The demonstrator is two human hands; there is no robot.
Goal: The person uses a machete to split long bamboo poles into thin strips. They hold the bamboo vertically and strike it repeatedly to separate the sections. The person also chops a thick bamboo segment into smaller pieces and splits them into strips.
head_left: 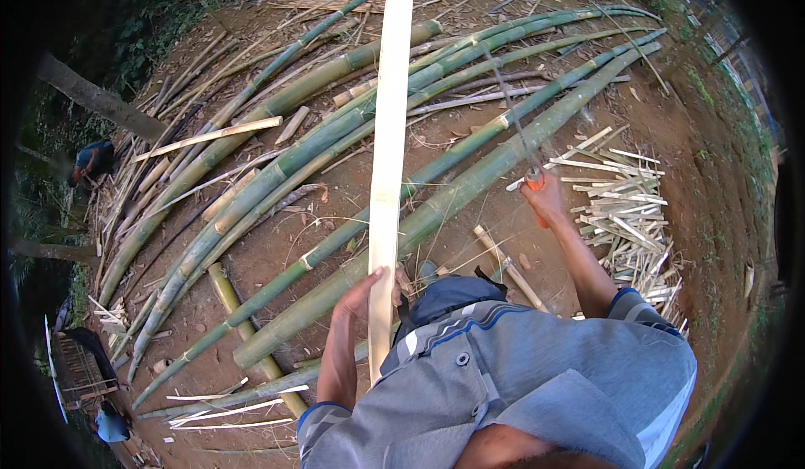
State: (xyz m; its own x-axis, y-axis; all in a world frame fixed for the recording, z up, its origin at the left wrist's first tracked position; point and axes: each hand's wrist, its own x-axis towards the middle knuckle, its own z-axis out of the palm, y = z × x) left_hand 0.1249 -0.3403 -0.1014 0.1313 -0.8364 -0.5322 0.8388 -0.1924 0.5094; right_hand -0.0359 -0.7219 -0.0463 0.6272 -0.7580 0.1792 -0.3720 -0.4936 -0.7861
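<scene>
A long, pale bamboo slat (387, 159) rises upright through the middle of the picture, its lower end against my body. Closed around its lower part is my left hand (362, 295), the thumb side near its edge. Out to the right, my right hand (545, 196) is wrapped round the orange handle of a long, thin-bladed tool (513, 115). Its narrow dark blade points forward and slightly left, over the green bamboo poles, apart from the slat. Whether the blade is a saw or a knife I cannot tell.
Several long green bamboo poles (453, 186) lie diagonally on brown soil ahead. A heap of cut pale strips (625, 209) is at the right. A short bamboo piece (510, 269) lies near me. At the left edge are a tree trunk (101, 100) and people, one in blue (111, 423).
</scene>
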